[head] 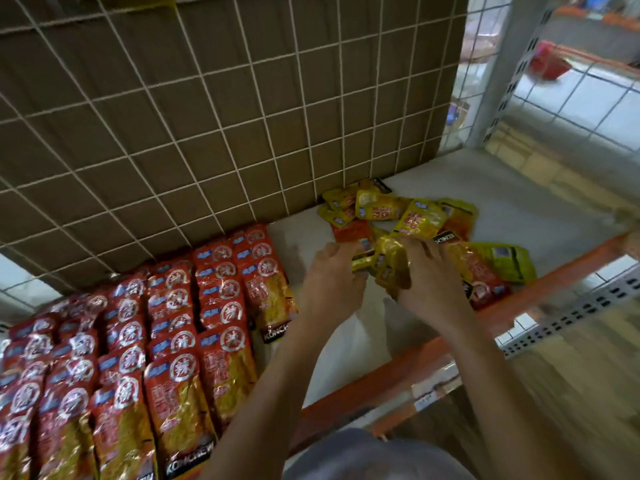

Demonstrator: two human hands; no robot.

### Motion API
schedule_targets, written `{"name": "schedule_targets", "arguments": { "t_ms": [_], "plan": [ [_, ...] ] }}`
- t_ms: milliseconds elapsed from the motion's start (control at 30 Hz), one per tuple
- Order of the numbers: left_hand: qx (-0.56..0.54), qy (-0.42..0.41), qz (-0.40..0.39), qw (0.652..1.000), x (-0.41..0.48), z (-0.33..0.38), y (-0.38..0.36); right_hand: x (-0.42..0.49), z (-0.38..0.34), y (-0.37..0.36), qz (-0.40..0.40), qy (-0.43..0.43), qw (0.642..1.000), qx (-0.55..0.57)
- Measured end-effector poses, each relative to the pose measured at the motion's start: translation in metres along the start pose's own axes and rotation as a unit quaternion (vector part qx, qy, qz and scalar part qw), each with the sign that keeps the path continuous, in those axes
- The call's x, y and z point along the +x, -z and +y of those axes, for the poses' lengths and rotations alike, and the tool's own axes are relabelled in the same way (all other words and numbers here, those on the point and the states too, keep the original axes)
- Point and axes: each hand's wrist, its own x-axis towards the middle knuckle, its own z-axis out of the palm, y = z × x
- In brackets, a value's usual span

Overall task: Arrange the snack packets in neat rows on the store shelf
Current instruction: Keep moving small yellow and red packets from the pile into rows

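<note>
A loose pile of snack packets (415, 216) lies on the white store shelf (519, 202). At the pile's near edge, the left hand (330, 285) and right hand (429, 285), close together, grip one yellow packet (389, 263), likely pulling it out for sorting. Left of the pile, red packets (173, 306) already lie in neat rows.

Counts, placed from orange metal front rail (571, 271).
Behind rail, left end: red foil snack packets (180, 403) in six shingled rows you can count, roughly thirty tops showing; far-left ones blurred, exact total unclear.
Behind rail, right part: loose heap, about nine yellow foil snack packets (420, 218), at least two red among them.
Across rail: your two hands, left hand (332, 282) and right hand (429, 282).
</note>
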Motion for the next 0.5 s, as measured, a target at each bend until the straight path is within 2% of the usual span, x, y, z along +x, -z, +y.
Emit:
{"name": "schedule_targets", "arguments": {
  "t_ms": [100,300,400,500],
  "plan": [
    [0.043,0.0,-0.015,0.999,0.01,0.012,-0.017,0.003,0.016,0.003,-0.04,0.001,0.999,-0.016],
    [0.06,0.028,-0.007,0.998,0.017,0.019,-0.034,0.011,0.024,0.006,-0.03,0.019,0.999,-0.01],
    [0.032,0.023,0.029,0.999,0.018,0.02,-0.031,0.012,0.025,0.009,0.021,0.032,0.999,0.029],
    [-0.086,0.059,0.045,0.994,0.013,0.024,-0.017,0.009,0.018,0.011,0.104,0.064,0.986,0.116]
  ]
}}
